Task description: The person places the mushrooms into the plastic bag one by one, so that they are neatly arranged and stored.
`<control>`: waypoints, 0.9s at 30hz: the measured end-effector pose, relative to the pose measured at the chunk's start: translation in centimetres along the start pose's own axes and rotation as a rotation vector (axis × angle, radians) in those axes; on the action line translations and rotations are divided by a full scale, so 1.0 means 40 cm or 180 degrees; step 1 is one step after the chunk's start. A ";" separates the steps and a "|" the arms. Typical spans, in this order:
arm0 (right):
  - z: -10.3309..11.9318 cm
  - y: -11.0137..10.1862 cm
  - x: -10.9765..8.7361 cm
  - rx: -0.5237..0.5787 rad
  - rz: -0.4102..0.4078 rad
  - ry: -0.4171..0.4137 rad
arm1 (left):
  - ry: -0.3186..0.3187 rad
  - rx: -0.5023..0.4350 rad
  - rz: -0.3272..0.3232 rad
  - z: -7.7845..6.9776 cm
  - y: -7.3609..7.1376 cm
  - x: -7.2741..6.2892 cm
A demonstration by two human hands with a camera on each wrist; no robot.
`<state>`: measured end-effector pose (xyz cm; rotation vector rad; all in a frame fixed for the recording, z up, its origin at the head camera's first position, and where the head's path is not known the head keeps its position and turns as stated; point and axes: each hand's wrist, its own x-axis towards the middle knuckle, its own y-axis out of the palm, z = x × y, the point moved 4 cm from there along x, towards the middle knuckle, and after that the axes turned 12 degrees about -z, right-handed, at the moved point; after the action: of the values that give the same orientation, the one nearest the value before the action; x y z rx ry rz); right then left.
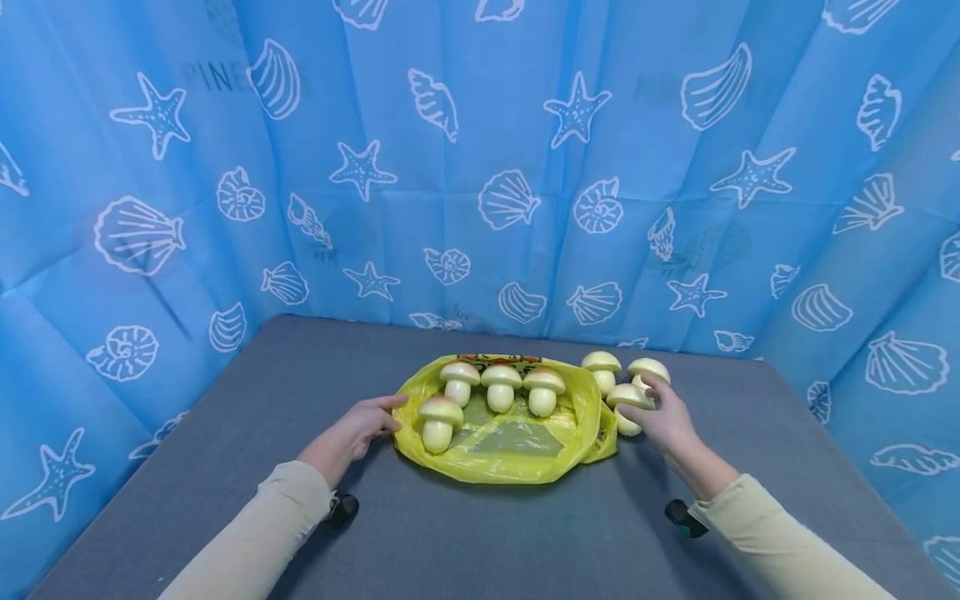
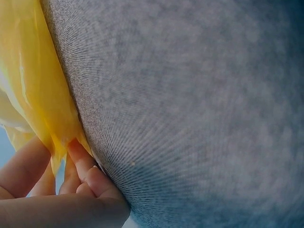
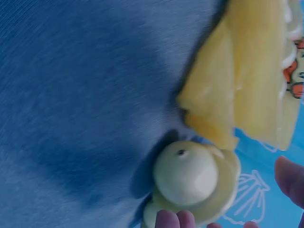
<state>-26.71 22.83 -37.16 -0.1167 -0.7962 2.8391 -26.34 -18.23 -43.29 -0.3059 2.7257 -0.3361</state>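
A yellow plastic bag (image 1: 517,446) lies flat on the grey table (image 1: 480,533). Several pale toy mushrooms stand on it, one (image 1: 438,421) near its left edge. My left hand (image 1: 386,412) pinches the bag's left edge; in the left wrist view the yellow bag (image 2: 33,95) runs between thumb and fingers (image 2: 80,159). Just right of the bag, my right hand (image 1: 647,398) grips a mushroom (image 1: 626,408). The right wrist view shows this mushroom (image 3: 190,175) stem-end on, with fingertips (image 3: 175,219) under its cap and the bag's corner (image 3: 237,95) close by.
Two more mushrooms (image 1: 602,369) (image 1: 649,368) stand on the table behind my right hand. A blue curtain (image 1: 480,167) printed with shells and starfish closes off the back and both sides. Bare grey table lies in front of the bag.
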 end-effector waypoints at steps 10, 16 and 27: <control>-0.033 0.007 0.028 -0.0099 -0.0119 -0.0013 | -0.0018 -0.0016 0.0020 0.002 0.000 0.001; -0.051 0.014 0.044 -0.0194 -0.0153 -0.0008 | -0.0050 -0.0004 0.0024 0.002 0.002 0.000; -0.059 0.036 0.066 -0.0217 -0.0286 0.0019 | -0.0078 -0.0036 -0.0003 0.003 0.001 0.004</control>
<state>-29.21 23.35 -39.97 -0.0965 -0.8746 2.7272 -26.44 -18.25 -43.47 -0.3124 2.7044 -0.3151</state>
